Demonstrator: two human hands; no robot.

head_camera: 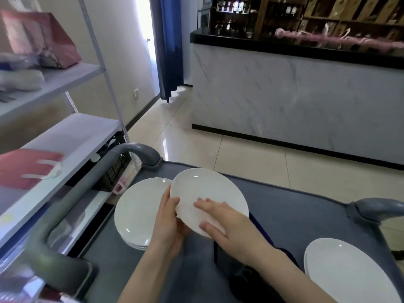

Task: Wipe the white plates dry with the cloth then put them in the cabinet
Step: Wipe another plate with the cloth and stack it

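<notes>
Plate (207, 189): rigid, glazed, likely slippery and breakable. Left hand (170, 218) pinches rim; right hand (229, 226) fingers flat, slightly spread. Hold by rim.

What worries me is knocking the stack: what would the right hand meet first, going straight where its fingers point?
Probably the left hand, whose thumb grips the held plate at its rim, before the plate stack; depth is unclear.

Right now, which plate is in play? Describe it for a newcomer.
Start at the grey cart. Between its left stack and right stack, one white plate is tilted. Only it is held: left hand gripping its edge, right hand flat on it.
</notes>
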